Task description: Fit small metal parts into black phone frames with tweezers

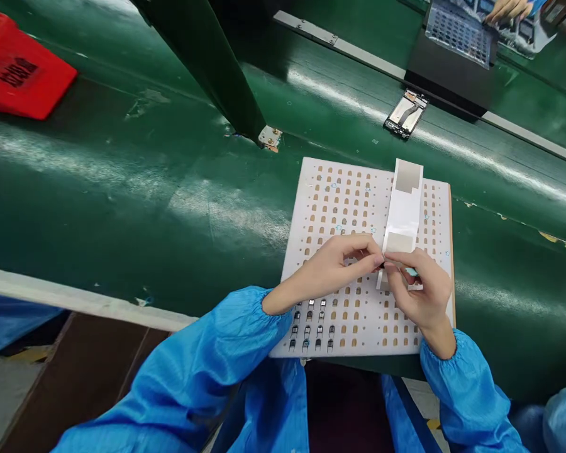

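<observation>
A white perforated tray (330,189) lies on the green conveyor belt in front of me, with several small dark metal parts (311,327) in its near-left slots. Across the tray lies a white strip of backing paper (403,211) carrying pale rectangular stickers. My left hand (332,264) and my right hand (419,289) meet over the tray at the strip's near end. Both pinch something tiny and dark between the fingertips, too small to name. Both sleeves are blue.
A red bin (19,72) sits far left on the belt (122,189). A dark green post (207,56) with a metal foot stands behind the tray. A bare phone frame (405,114) lies beyond, near a black fixture (453,56) and another person's hand (507,9).
</observation>
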The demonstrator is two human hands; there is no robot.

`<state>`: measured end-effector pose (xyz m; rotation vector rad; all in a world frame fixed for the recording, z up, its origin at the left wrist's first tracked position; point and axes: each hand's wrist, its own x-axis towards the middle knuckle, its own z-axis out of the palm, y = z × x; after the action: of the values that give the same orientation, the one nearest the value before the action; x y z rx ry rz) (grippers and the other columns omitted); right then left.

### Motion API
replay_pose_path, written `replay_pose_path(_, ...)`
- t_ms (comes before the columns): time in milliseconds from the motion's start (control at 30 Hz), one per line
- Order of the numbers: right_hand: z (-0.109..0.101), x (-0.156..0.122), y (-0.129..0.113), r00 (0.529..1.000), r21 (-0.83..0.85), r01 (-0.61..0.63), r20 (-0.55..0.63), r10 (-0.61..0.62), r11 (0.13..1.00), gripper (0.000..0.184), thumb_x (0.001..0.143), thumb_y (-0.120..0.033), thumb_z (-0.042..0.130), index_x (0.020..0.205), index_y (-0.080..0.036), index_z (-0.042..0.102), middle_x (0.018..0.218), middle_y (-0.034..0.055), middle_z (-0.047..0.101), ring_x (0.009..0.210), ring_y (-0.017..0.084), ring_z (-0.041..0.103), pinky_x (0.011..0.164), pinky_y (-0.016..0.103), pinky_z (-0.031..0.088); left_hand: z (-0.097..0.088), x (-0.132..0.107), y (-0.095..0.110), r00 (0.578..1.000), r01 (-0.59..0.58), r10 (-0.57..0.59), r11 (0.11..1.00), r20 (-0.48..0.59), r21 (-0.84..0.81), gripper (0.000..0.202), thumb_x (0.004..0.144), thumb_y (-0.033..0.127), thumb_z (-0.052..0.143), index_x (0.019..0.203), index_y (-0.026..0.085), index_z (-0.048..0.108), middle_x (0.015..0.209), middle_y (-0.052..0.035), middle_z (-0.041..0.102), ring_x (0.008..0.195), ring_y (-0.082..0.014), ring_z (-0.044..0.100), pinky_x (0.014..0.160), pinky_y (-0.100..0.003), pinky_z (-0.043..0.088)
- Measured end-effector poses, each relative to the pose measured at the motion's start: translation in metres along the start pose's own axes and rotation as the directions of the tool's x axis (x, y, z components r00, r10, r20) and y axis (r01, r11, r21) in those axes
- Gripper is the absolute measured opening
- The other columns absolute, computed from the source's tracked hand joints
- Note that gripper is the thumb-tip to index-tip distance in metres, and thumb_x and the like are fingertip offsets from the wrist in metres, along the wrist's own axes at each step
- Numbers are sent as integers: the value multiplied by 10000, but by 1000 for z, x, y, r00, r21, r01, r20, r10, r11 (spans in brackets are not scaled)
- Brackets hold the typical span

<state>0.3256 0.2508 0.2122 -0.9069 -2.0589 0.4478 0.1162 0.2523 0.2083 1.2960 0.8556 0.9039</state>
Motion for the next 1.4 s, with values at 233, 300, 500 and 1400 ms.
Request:
replay_pose_path(233, 0, 1, 1, 1000, 23, -14, -26, 15, 1000, 243, 1014, -71, 626, 1167, -234, 721, 804, -3, 688, 567, 150, 518, 520, 305, 451, 3, -1, -3, 991, -125, 130, 983, -32, 134, 136, 1034, 311, 692, 1012, 199, 767, 950, -31, 719, 885, -160, 664, 811, -300, 560)
replay_pose_path(300, 0, 0, 2, 999, 32, -24, -42, 26, 999, 234, 1010, -79, 628, 1155, -234, 725, 824, 1, 700, 570, 150, 524, 536, 310, 467, 3, -2, -4, 984, -169, 177, 966, -25, 195, 80, 1011, 270, 729, 1037, 201, 761, 968, -31, 716, 900, -163, 658, 823, -307, 563)
replay_pose_path(500, -1, -2, 3, 999, 39, -27, -24, 28, 999, 240, 1004, -72, 633, 1151, -235, 732, 763, -20, 650, 553, 149, 502, 520, 307, 434, 2, -3, -8, 960, -251, 277, 913, -38, 321, 119, 1065, 215, 642, 1060, 205, 761, 992, -40, 738, 911, -160, 677, 812, -306, 577)
replay_pose_path(1400, -4, -4, 7, 987, 15, -127, 106, 124, 992, 138, 1052, -123, 589, 1078, -242, 654, 871, 3, 690, 612, 152, 576, 543, 274, 490, 1, -2, -16, 864, -374, 501, 580, 45, 724, 126, 1095, 180, 570, 1050, 186, 687, 961, -30, 727, 874, -167, 654, 756, -305, 535)
